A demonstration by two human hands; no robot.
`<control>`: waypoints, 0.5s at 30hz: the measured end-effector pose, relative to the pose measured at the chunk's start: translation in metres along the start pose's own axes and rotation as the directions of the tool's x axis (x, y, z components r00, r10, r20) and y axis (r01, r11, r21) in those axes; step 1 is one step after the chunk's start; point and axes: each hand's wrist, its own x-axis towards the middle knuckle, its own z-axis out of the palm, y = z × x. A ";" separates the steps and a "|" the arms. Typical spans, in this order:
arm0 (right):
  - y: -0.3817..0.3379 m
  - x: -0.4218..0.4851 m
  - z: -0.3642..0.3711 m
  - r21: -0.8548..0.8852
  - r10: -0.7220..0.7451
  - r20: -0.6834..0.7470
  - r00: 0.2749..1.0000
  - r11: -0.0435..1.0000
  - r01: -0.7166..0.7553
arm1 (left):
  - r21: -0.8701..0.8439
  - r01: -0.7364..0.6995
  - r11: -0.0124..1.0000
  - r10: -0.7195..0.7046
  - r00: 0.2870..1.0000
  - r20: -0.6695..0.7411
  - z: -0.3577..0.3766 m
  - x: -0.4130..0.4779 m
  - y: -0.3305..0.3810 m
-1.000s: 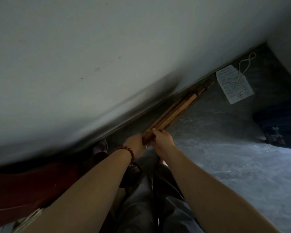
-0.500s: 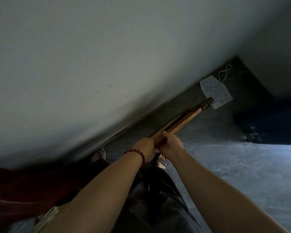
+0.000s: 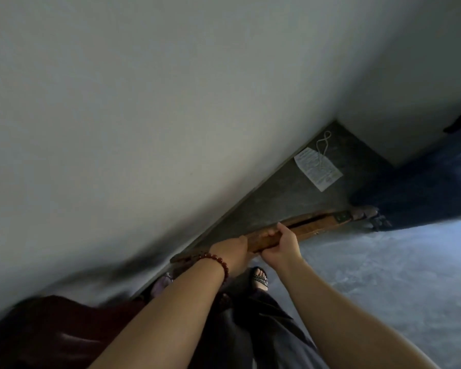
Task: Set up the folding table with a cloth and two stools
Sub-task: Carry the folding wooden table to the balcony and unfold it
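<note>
- Two hands are clamping the folding table (image 3: 312, 225): your left hand (image 3: 232, 249) and right hand (image 3: 282, 245) are sitting side by side, fingers curling round its edge.
- You're holding it folded, edge-on, near the wall (image 3: 171, 115).
- One paper tag (image 3: 317, 169) is lying beside that wall.

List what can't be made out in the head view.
- folded table: seen edge-on, so its top and legs don't show. Its near end is covered by the left hand and right hand, which grip it.
- paper tag: the print is too small to read.
- dark blue object: cut off by the right edge and dim, so I can't identify it.
- dark red object: cut off by the bottom-left corner and in shadow.
</note>
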 end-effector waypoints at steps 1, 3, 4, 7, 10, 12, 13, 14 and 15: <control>-0.003 -0.005 0.001 0.009 -0.006 -0.002 1.000 1.000 0.006 | 0.036 -0.020 0.999 0.020 1.000 -0.006 -0.004 0.000 0.003; -0.011 -0.014 0.004 0.041 -0.020 -0.004 1.000 0.999 0.020 | 0.076 -0.057 0.996 0.059 0.998 -0.028 -0.012 0.002 0.008; -0.016 -0.017 0.006 0.054 -0.030 -0.003 1.000 0.998 0.030 | 0.084 -0.071 0.994 0.074 0.996 -0.039 -0.016 0.004 0.011; -0.029 -0.025 0.008 0.092 -0.048 0.006 0.999 0.995 0.048 | 0.138 -0.101 0.985 0.112 0.991 -0.073 -0.023 0.008 0.022; -0.044 -0.030 0.005 0.148 -0.067 0.024 0.997 0.987 0.063 | 0.206 -0.119 0.971 0.148 0.980 -0.130 -0.025 0.014 0.038; -0.055 -0.034 0.003 0.165 -0.081 0.038 0.996 0.984 0.073 | 0.241 -0.126 0.962 0.170 0.971 -0.170 -0.024 0.015 0.048; -0.061 -0.037 -0.001 0.181 -0.084 0.047 0.995 0.981 0.074 | 0.271 -0.133 0.953 0.187 0.965 -0.185 -0.025 0.015 0.057; -0.069 -0.039 -0.005 0.201 -0.086 0.055 0.995 0.977 0.073 | 0.302 -0.147 0.942 0.214 0.956 -0.201 -0.026 0.014 0.066; -0.076 -0.041 -0.009 0.222 -0.087 0.058 0.994 0.972 0.072 | 0.329 -0.161 0.930 0.238 0.948 -0.210 -0.027 0.013 0.075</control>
